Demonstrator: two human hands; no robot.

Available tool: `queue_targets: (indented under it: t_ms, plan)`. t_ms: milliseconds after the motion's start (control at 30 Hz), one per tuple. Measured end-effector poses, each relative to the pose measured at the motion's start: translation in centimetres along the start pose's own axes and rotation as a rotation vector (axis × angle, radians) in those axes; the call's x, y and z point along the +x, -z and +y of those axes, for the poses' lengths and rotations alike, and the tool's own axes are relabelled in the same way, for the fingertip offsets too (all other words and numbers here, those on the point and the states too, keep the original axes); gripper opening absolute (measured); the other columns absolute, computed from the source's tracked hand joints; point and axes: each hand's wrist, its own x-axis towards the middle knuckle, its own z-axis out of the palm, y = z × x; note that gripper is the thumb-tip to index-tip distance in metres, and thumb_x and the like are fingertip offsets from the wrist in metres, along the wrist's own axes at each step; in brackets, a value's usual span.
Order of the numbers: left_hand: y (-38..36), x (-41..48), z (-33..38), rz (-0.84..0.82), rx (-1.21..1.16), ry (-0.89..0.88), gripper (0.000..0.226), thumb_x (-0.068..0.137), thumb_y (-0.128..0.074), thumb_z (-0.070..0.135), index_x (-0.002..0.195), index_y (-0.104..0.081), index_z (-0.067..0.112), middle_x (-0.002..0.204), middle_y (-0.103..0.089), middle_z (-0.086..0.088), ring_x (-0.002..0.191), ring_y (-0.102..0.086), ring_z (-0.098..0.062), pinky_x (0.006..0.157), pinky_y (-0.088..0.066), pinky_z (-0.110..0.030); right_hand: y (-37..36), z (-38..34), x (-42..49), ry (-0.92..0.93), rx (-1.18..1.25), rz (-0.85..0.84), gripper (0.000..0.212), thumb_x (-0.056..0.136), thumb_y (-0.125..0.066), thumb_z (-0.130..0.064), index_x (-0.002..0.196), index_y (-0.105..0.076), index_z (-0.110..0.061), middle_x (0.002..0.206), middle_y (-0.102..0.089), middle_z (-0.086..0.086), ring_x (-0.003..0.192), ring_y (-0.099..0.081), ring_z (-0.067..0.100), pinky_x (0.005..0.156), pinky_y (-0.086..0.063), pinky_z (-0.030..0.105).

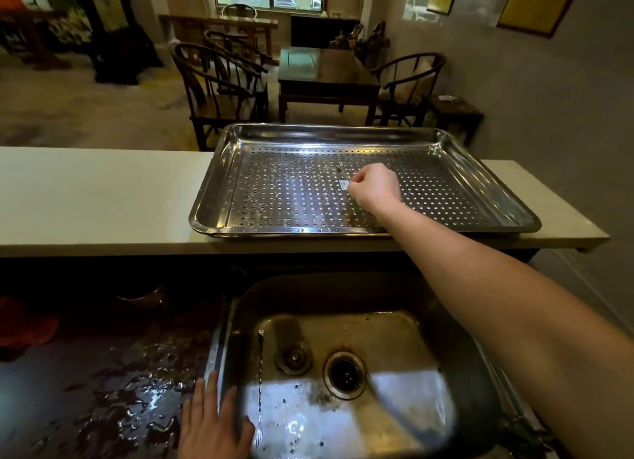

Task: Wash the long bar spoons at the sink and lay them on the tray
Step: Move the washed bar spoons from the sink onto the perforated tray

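Lower right hand (374, 187), pinching bar spoon (340, 169), flat onto tray (206, 204), tip toward 11 o'clock; release gently. Brace left hand (212, 421), fingers straight, on sink (429, 307) rim, 7 o'clock.

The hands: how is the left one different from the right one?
The left hand lies flat, fingers straight, on the sink rim; the right hand is curled, pinching a thin bar spoon. The left hand is near the camera; the right hand reaches over the tray. Both are bare.
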Motion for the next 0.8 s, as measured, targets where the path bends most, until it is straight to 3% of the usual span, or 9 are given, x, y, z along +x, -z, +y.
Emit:
queue_targets:
  t_ms: [100,233,333,433,533,700,800]
  plan:
    - [-0.3,0.1,-0.4,0.014,0.010,0.001,0.063,0.059,-0.041,0.048,0.093,-0.077,0.008,0.124,-0.062,-0.028,0.111,-0.059,-0.051,0.088,-0.047,-0.062,-0.2,0.1,0.1,0.013,-0.099,-0.034,0.012,0.087,-0.064,-0.011,0.082,-0.075,-0.010,0.078,-0.072,0.007,0.077,-0.069,0.024,0.073,-0.059,0.039]
    - [-0.9,0.2,-0.8,0.052,0.009,-0.006,0.062,0.061,-0.042,0.049,0.096,-0.076,0.010,0.130,-0.059,-0.026,0.117,-0.057,-0.048,0.094,-0.044,-0.059,0.5,-0.1,0.0,0.058,-0.177,-0.069,0.013,0.083,-0.061,-0.007,0.085,-0.074,-0.004,0.079,-0.073,0.013,0.075,-0.068,0.028,0.070,-0.059,0.038]
    - [-1.0,0.2,-0.9,0.075,0.015,-0.011,0.064,0.062,-0.042,0.050,0.102,-0.075,0.011,0.136,-0.055,-0.024,0.123,-0.053,-0.046,0.100,-0.038,-0.055,1.4,-0.6,-0.7,0.104,-0.117,-0.032,0.015,0.081,-0.059,-0.006,0.084,-0.074,-0.002,0.076,-0.073,0.014,0.072,-0.070,0.028,0.072,-0.061,0.043]
    - [-0.8,0.1,-1.0,0.061,0.052,-0.021,0.066,0.065,-0.041,0.051,0.109,-0.073,0.014,0.139,-0.052,-0.023,0.126,-0.050,-0.045,0.101,-0.040,-0.059,2.8,-1.6,-2.2,0.184,-0.047,0.043,0.016,0.082,-0.060,-0.013,0.083,-0.075,-0.009,0.077,-0.072,0.007,0.074,-0.068,0.021,0.074,-0.060,0.041]
    - [-0.6,-0.1,-0.9,0.052,0.069,-0.010,0.070,0.070,-0.036,0.055,0.123,-0.066,0.020,0.151,-0.040,-0.018,0.138,-0.037,-0.039,0.111,-0.028,-0.054,4.0,-2.7,-4.5,0.277,0.059,0.095,0.015,0.085,-0.063,-0.019,0.086,-0.076,-0.012,0.081,-0.072,0.000,0.080,-0.066,0.016,0.077,-0.058,0.042]
    - [-0.8,-0.4,-1.0,0.036,0.079,-0.016,0.070,0.076,-0.032,0.056,0.135,-0.055,0.025,0.160,-0.023,-0.012,0.147,-0.021,-0.032,0.118,-0.017,-0.049,4.7,-4.0,-9.5,0.415,0.240,0.114,0.011,0.087,-0.066,-0.025,0.084,-0.074,-0.019,0.073,-0.062,-0.016,0.072,-0.058,-0.002,0.069,-0.052,0.022]
    - [-1.0,-0.4,-1.1,0.016,0.075,-0.012,0.071,0.079,-0.029,0.057,0.140,-0.048,0.026,0.162,-0.016,-0.010,0.149,-0.012,-0.030,0.121,-0.010,-0.048,3.5,-3.6,-12.8,0.435,0.330,0.065,0.008,0.086,-0.070,-0.026,0.082,-0.074,-0.020,0.070,-0.064,-0.016,0.068,-0.058,-0.004,0.065,-0.048,0.015]
